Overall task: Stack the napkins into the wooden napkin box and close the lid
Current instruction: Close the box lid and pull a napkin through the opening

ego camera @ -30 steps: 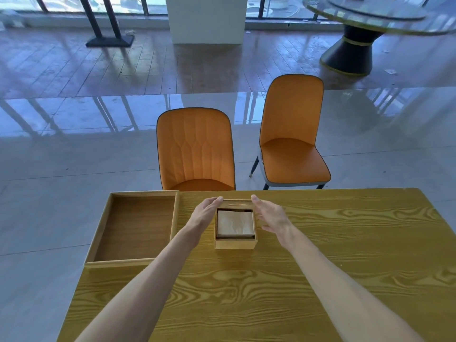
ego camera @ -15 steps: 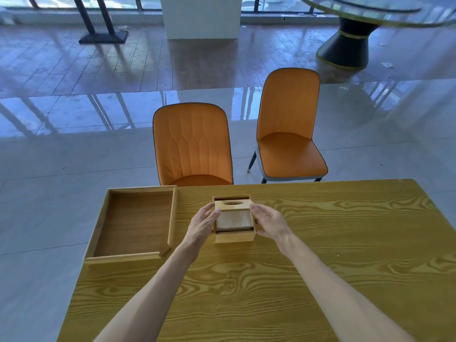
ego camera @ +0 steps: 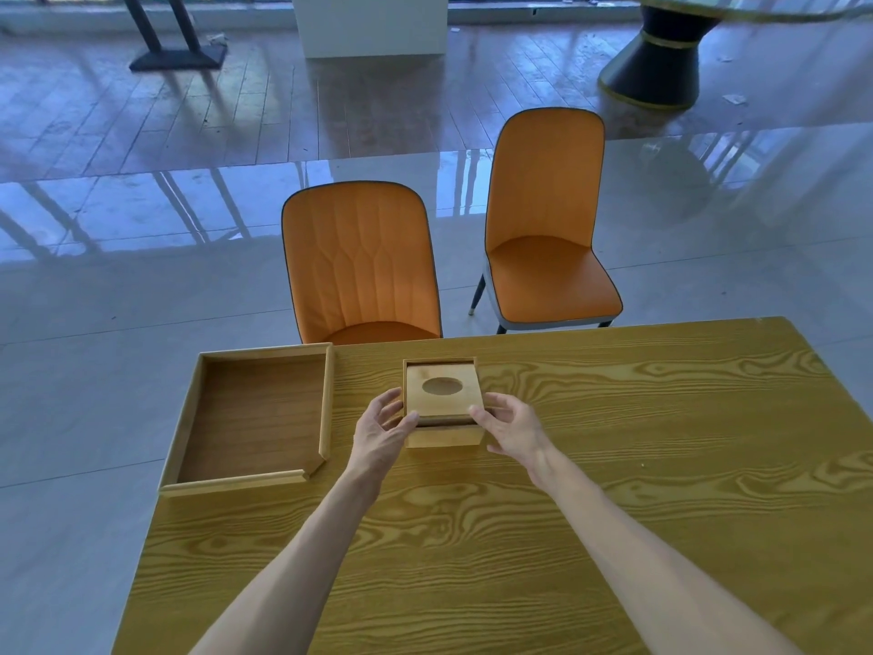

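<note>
The lid [ego camera: 443,390] with the oval hole is pinched at its near corners by the left hand [ego camera: 382,430] and right hand [ego camera: 512,427], not quite seated, a dark gap left above the wooden napkin box [ego camera: 444,434]. The box is sat mid-table [ego camera: 614,489], empty tray [ego camera: 255,413] just beside it on the left.

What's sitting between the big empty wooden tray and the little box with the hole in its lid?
In the head view, only the left hand and bare table lie between the tray and the box.
</note>
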Available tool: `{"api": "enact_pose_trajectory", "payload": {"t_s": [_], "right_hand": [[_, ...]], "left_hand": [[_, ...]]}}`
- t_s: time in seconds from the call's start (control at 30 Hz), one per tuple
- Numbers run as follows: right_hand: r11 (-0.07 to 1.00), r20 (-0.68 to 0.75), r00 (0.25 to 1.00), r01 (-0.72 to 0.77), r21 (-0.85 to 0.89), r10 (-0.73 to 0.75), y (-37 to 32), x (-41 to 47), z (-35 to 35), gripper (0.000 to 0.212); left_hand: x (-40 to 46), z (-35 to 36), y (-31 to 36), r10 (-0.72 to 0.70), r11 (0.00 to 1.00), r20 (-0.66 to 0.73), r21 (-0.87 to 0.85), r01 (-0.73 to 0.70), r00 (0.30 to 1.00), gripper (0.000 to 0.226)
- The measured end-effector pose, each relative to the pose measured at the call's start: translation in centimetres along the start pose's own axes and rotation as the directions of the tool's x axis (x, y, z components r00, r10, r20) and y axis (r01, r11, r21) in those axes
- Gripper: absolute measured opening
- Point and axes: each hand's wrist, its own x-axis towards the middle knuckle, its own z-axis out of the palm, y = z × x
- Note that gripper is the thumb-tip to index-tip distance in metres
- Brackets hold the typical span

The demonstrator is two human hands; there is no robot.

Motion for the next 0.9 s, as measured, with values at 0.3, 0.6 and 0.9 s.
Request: {"api": "enact_pose_trajectory", "payload": {"t_s": [0.3, 0.6, 0.9], "right_hand": [[1.0, -0.036, 0.999, 0.004, -0.024, -0.005, 1.3, 0.5, 0.5, 0.052], [0.994, -0.089, 0.994, 0.048, -0.099, -0.057, 2.2, 1.2, 0.8, 0.055], [0.901, -0.15, 0.956, 0.177, -0.396, -0.253, 1.9, 1.8, 0.4, 0.052]], "left_hand": [[0.5, -0.1, -1.1, -0.021, 0.997, -0.031, 0.07, 0.023, 0.999, 0.052], [1.1, 0.0, -1.3, -0.035, 0.988, -0.05, 0.146, 0.042, 0.998, 0.053], [1.9, -0.2, -0.7, -0.077, 0.978, -0.031, 0.191, 0.081, 0.997, 0.055]]}}
